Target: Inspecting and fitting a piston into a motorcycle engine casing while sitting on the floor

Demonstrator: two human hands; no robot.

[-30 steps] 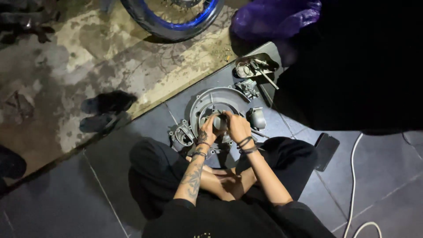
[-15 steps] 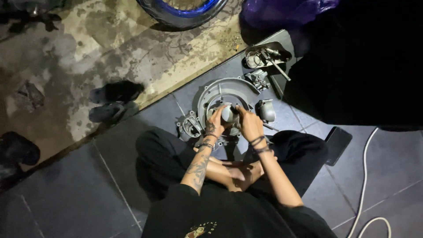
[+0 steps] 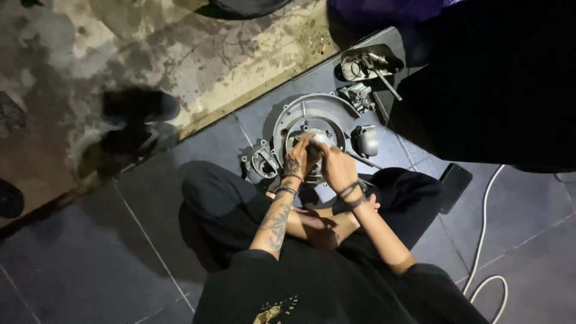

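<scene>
Small round silvery metal part (image 3: 320,141) sits gripped between our left hand (image 3: 298,161) and right hand (image 3: 338,169), both closed around it, just above the grey circular metal engine cover (image 3: 300,114) lying on the dark tiled floor (image 3: 120,264) before our crossed legs.
</scene>
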